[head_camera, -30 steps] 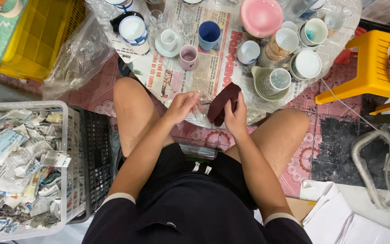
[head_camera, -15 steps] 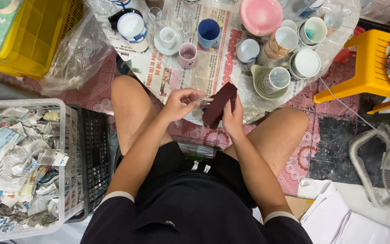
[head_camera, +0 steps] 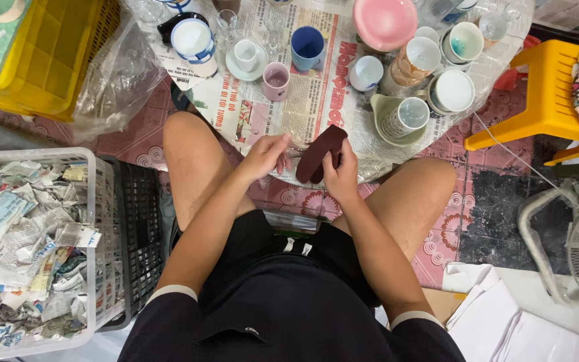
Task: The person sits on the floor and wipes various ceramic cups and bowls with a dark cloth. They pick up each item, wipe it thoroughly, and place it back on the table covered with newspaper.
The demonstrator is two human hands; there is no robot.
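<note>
Looking down from the head camera, I see both forearms running forward from the black shirt, between the bare knees, and meeting over the edge of the newspaper sheet [head_camera: 263,114] spread on the floor; the elbows are bent and tucked close to the body, the wrists angled in toward each other.

My right hand [head_camera: 340,175] is closed round the lower end of a dark maroon object [head_camera: 322,153], long and flat-looking, which slants up and to the right from the hand; the fingers wrap it from behind and the thumb lies on its near face; I cannot tell what kind of thing it is. My left hand [head_camera: 267,155] sits just beside it, fingers curled and bunched together, their tips toward the maroon object's lower end; whether they touch it I cannot tell; something thin and pale seems to lie between the two hands, too small to make out.

Beyond the hands the newspaper carries crockery: a blue mug [head_camera: 307,48], a small pink cup [head_camera: 276,81], a white cup on a saucer [head_camera: 246,57], a pink bowl [head_camera: 385,23]. To my left stands a white basket [head_camera: 99,221] of crumpled newspaper; to my right, a yellow stool [head_camera: 537,100].
</note>
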